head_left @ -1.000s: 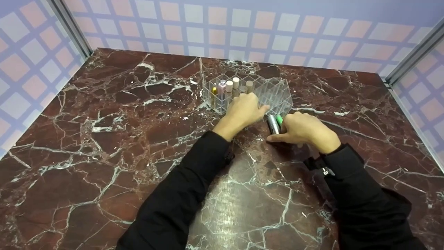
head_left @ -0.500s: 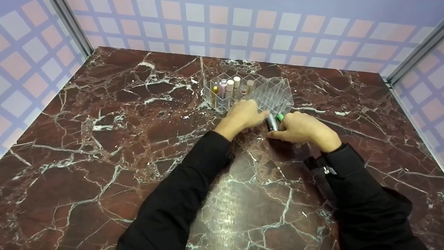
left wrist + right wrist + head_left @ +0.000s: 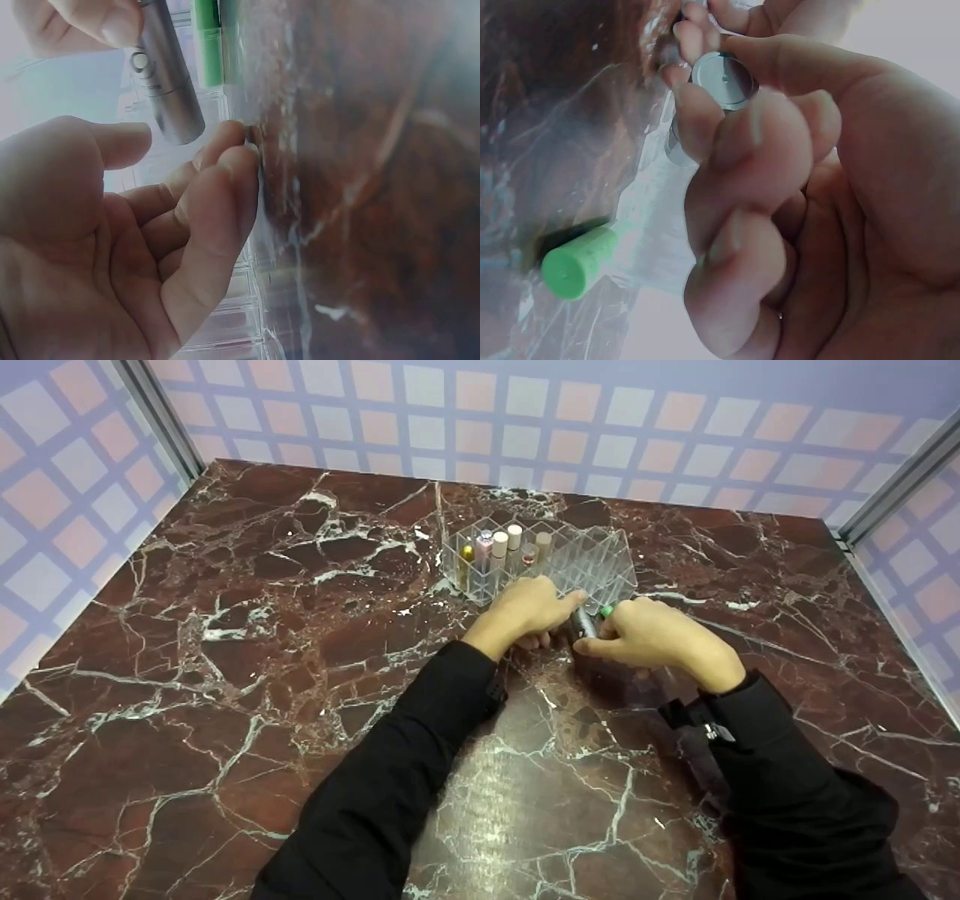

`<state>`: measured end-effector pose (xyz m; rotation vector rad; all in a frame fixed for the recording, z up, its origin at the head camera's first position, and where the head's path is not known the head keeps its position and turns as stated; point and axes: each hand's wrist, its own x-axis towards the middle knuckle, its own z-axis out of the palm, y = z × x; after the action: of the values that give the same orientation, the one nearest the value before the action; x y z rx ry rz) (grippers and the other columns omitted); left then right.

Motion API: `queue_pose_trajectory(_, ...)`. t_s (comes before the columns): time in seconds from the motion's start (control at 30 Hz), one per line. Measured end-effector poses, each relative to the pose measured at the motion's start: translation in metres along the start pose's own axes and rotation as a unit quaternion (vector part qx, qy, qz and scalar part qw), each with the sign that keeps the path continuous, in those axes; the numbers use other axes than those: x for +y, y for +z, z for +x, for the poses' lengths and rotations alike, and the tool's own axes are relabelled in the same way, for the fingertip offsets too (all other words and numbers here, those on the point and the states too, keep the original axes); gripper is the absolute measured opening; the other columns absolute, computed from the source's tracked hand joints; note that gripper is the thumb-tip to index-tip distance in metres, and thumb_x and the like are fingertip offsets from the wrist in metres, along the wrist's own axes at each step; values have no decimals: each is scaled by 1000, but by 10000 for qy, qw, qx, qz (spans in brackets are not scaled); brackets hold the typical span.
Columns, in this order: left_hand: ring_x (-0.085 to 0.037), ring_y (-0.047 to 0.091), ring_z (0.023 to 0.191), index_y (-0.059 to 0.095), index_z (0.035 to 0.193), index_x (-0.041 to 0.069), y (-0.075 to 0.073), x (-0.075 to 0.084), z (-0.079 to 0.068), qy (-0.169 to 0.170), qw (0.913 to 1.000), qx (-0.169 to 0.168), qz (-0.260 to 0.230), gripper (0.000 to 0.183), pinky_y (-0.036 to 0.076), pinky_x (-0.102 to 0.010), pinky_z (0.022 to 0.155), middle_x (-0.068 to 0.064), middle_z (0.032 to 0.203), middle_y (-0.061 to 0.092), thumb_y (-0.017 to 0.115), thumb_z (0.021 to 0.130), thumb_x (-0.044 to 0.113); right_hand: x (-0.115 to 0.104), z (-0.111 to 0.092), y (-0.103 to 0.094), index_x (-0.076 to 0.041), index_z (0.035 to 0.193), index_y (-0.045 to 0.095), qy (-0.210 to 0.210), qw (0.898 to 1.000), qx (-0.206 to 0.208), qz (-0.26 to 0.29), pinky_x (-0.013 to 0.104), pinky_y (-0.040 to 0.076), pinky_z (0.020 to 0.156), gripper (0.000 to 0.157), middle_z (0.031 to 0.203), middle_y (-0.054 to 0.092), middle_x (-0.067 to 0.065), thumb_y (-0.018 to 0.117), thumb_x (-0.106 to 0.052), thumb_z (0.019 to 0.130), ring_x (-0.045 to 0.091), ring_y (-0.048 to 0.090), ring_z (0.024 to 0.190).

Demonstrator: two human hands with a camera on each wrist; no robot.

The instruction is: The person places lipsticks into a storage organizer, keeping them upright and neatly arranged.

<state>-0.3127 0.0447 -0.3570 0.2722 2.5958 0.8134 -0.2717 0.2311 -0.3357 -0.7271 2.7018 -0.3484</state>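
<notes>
My right hand (image 3: pixel 656 637) pinches a silver lipstick tube (image 3: pixel 583 624) between thumb and fingers. In the left wrist view, the far end of this lipstick tube (image 3: pixel 171 82) lies between the thumb and loosely bent fingers of my left hand (image 3: pixel 97 240), with a gap around it. From the head camera, the left hand (image 3: pixel 525 607) sits low at the front of a clear organizer (image 3: pixel 619 559), thumb toward the tube. A green cylinder (image 3: pixel 568 270) lies on the table in the right wrist view, beside the organizer; mostly my right hand hides it from above.
The organizer's left part holds several upright tubes, among them a gold one (image 3: pixel 467 553), a pinkish-purple one (image 3: pixel 484 541) and white-capped ones (image 3: pixel 514 536). Dark red marbled table (image 3: pixel 225 720) surrounds it, and a checked wall (image 3: pixel 480 420) closes off the back.
My left hand has drawn back from over the organizer toward its front, uncovering a red-tinted tube. The silver lipstick tube has shifted slightly left, closer to the left thumb.
</notes>
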Motion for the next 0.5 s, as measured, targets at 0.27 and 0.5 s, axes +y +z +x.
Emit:
queue_pose_trajectory(0.27, -15, 66, 53, 59, 83, 11, -1, 5, -1, 80, 9983, -166, -561, 54, 58, -28, 54, -9, 74, 73, 44, 104, 59, -7, -4, -2, -18, 57, 53, -169, 9998, 131, -38, 31, 46, 46, 52, 47, 54, -6, 61, -47, 100, 14, 56, 41)
queue_pose_trajectory(0.5, -14, 64, 52, 64, 91, 8, -1, 5, -2, 192, 9982, -154, -549, 56, 56, -27, 53, -7, 73, 73, 43, 104, 59, -11, -5, -3, -20, 55, 47, -26, 9992, 342, -192, 30, 43, 45, 51, 46, 52, -5, 61, -40, 99, 13, 52, 41)
